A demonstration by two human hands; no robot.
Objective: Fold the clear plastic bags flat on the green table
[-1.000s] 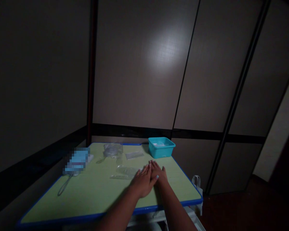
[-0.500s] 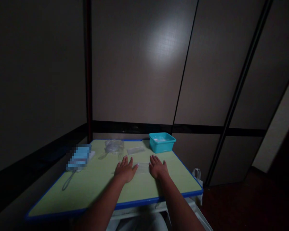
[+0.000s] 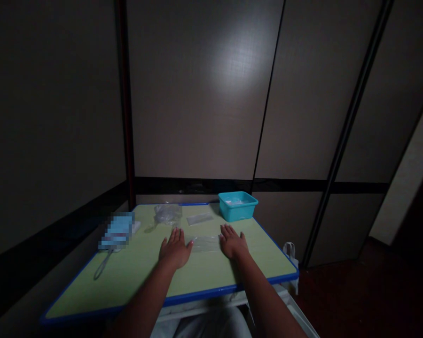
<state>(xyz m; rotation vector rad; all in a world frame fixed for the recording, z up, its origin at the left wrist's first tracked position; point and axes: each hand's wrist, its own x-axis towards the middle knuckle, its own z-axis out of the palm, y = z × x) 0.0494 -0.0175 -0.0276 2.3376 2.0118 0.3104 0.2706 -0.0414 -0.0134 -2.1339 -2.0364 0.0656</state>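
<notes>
A clear plastic bag [image 3: 205,243] lies flat on the light green table [image 3: 127,281], between my two hands. My left hand [image 3: 175,249] rests palm down at the bag's left end, fingers stretched out and thumb toward the bag. On its right end lies my right hand [image 3: 233,242], also flat with the fingers extended. The parts of the bag under my palms are hidden. Beyond my hands, a second flat clear bag [image 3: 200,218] lies by itself.
A crumpled pile of clear plastic [image 3: 168,214] sits at the back left. A turquoise basin [image 3: 238,207] with clear plastic inside stands at the back right corner. Toward the left edge lies a blurred-out blue object [image 3: 117,231] with a strap loop. Cabinet panels [image 3: 197,94] rise behind the table.
My left hand has slid left, away from my right hand, so more of the bag shows between them. My right hand has stayed nearly in place. The view has shifted slightly.
</notes>
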